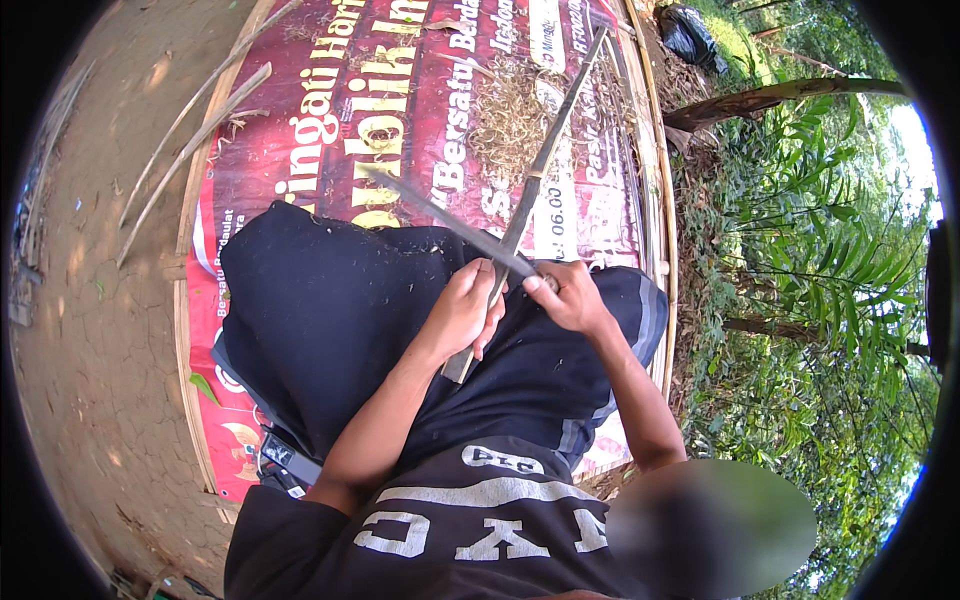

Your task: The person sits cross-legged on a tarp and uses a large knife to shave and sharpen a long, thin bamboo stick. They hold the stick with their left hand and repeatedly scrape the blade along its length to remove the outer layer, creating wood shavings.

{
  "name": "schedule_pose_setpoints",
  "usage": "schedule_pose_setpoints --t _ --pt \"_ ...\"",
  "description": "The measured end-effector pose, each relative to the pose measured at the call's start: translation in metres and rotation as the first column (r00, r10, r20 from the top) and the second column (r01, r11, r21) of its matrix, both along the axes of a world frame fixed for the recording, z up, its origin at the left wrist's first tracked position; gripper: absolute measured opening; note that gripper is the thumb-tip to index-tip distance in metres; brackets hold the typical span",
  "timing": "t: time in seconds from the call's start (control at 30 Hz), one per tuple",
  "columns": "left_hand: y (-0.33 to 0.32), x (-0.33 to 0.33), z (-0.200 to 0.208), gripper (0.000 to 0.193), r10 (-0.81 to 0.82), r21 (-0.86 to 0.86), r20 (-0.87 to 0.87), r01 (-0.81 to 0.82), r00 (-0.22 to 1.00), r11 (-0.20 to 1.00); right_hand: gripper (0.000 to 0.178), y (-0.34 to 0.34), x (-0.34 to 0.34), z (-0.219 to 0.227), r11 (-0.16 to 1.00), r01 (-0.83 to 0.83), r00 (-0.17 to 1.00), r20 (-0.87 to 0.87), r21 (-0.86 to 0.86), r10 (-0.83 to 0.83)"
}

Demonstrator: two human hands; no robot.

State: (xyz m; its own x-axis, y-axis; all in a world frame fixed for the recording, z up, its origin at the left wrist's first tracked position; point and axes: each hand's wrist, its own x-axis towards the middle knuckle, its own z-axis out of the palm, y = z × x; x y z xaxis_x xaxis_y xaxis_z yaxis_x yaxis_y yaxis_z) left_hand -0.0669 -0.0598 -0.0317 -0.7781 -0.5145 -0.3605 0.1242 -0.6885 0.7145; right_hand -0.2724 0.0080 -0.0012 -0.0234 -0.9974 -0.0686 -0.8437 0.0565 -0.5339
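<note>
A long, narrow bamboo strip [552,145] slants from above my lap toward the far right, with its pale cut end close to my body. My left hand [464,312] is closed around its lower part. In my right hand [568,297] is the handle of a long-bladed knife [440,212], mostly hidden by the fingers. The blade points to the far left and crosses the strip just beyond my left hand. Whether the edge touches the strip, I cannot tell. Dark cloth [330,290] covers my legs below both hands.
A red printed banner [330,120] covers the bamboo-edged platform where I sit. Curly shavings [510,120] lie on it beside the strip. Thin sticks [205,135] overhang its left edge above bare ground [90,300]. Plants [800,220] and a black plastic bag [690,38] are at the right.
</note>
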Motion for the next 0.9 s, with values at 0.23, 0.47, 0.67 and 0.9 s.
schedule_pose_setpoints --t 0.23,0.47,0.67,0.9 --pt "-0.001 0.013 0.007 0.035 -0.022 -0.033 0.022 0.023 1.0 0.999 0.052 -0.013 -0.03 -0.013 0.984 -0.171 0.973 -0.162 -0.041 0.162" --pt "0.002 -0.002 0.009 0.041 -0.02 0.002 0.015 0.02 1.0 1.0 0.032 -0.008 -0.083 -0.026 0.95 0.3 0.949 -0.127 0.091 -0.287" --pt "-0.003 0.006 0.007 0.04 -0.018 0.027 -0.02 0.019 1.0 0.999 0.05 -0.015 0.002 0.001 0.997 -0.078 0.997 -0.004 -0.026 0.078" --pt "-0.005 0.009 0.012 0.042 -0.017 0.003 -0.026 0.017 1.0 1.0 0.062 -0.051 -0.115 -0.02 0.777 0.63 0.764 -0.195 0.016 -0.615"
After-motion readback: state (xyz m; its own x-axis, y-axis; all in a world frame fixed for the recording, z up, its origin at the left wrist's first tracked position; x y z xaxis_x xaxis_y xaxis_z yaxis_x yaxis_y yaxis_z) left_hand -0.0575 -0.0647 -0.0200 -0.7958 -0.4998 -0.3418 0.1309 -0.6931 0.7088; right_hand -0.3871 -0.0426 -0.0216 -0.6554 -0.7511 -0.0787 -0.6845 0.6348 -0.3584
